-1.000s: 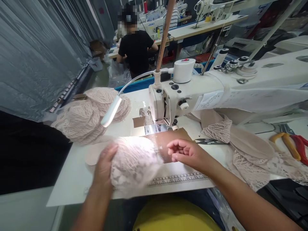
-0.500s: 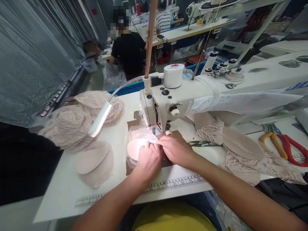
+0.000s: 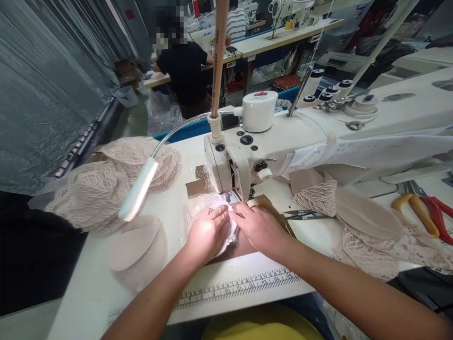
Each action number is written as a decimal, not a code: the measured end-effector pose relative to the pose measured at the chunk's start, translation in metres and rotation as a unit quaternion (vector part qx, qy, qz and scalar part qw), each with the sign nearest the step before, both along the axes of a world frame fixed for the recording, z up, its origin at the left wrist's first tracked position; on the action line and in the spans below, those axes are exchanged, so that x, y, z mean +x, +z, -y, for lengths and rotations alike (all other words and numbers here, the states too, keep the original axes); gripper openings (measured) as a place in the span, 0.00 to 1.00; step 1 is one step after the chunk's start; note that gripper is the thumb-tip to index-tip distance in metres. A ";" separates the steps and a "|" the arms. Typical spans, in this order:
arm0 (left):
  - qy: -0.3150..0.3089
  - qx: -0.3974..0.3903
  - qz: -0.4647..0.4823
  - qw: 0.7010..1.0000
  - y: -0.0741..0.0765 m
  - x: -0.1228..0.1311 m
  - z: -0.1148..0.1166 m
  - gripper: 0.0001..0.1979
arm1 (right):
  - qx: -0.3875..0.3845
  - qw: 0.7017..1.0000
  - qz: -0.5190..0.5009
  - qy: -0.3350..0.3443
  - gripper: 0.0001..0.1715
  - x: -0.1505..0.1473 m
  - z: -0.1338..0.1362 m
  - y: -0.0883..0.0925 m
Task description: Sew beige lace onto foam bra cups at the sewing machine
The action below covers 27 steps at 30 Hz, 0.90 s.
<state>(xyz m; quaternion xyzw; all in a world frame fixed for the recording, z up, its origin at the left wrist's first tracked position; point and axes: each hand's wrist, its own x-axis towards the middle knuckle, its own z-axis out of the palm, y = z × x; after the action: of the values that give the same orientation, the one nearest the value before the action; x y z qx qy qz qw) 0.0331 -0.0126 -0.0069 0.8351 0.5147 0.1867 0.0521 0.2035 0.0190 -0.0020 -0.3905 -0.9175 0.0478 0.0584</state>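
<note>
A pale lace cup piece [image 3: 205, 204] lies under the lamp at the foot of the white sewing machine [image 3: 244, 146]. My left hand [image 3: 207, 232] rests on top of the lace, fingers curled down onto it. My right hand [image 3: 258, 225] presses the same piece from the right, fingertips close to the needle area. Both hands touch each other over the lace, and most of the fabric is hidden beneath them.
A heap of lace cups [image 3: 106, 184] and plain beige pads [image 3: 136, 245] lie at the left. More lace and pads [image 3: 361, 222], small snips [image 3: 300, 215] and red-and-yellow scissors [image 3: 424, 212] are at the right. A ruler strip [image 3: 240, 288] runs along the table's front. A person in black [image 3: 182, 71] works behind.
My left hand carried the lace from the table's front to the machine's foot, and my right hand joined it. Both hands now press the piece closer under the needle.
</note>
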 end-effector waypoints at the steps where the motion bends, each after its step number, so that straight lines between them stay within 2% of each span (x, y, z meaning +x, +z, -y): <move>1: 0.004 0.009 -0.011 1.000 -0.002 -0.001 -0.003 0.16 | -0.005 1.000 -0.001 -0.004 0.19 -0.002 -0.001 0.001; 7: -0.006 0.009 -0.041 0.999 -0.002 -0.006 -0.016 0.18 | -0.022 0.999 -0.020 -0.017 0.21 -0.001 -0.011 0.000; 13: -0.023 0.009 -0.052 0.998 -0.001 -0.009 -0.023 0.18 | 0.003 0.999 -0.052 -0.013 0.22 0.001 -0.012 -0.008; 20: -0.046 -0.009 -0.022 0.999 -0.001 -0.014 -0.028 0.16 | 0.028 0.998 -0.047 -0.025 0.23 -0.003 -0.011 -0.007; 27: -0.050 -0.004 -0.012 0.999 -0.007 -0.020 -0.032 0.15 | 0.015 0.999 -0.036 -0.019 0.25 -0.001 -0.010 -0.008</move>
<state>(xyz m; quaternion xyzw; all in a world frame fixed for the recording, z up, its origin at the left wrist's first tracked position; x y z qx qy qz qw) 0.0135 0.0196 -0.0140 0.8619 0.4734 0.1718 0.0589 0.2028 0.0288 -0.0098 -0.4051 -0.9078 0.0467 0.0978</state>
